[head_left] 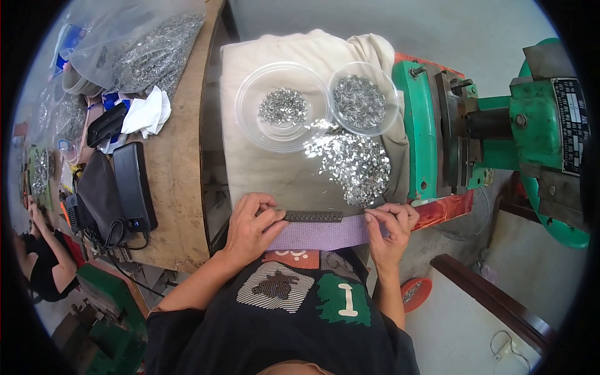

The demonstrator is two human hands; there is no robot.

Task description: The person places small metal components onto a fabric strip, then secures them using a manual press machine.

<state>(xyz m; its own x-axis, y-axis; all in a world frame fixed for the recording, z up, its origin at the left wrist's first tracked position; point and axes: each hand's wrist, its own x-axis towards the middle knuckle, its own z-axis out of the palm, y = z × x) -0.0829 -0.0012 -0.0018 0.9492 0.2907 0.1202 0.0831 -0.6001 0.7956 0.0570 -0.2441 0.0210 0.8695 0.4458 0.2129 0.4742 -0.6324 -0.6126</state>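
My left hand (250,224) pinches the left end of a narrow dark metal strip (312,216) that lies along the top edge of a purple band (325,235). At the strip's right end, my right hand (390,231) holds the band with its fingertips. Both rest at the near edge of a cream cloth pad (262,169). Just beyond my right hand lies a loose heap of small shiny metal pieces (356,165).
Two clear round dishes (282,107) (364,100) hold more small metal pieces. A green press machine (475,137) stands to the right. On the wooden bench (178,181) at left are a black power bank (132,184), a white cloth and bags of metal parts (153,53). Another person (37,250) sits far left.
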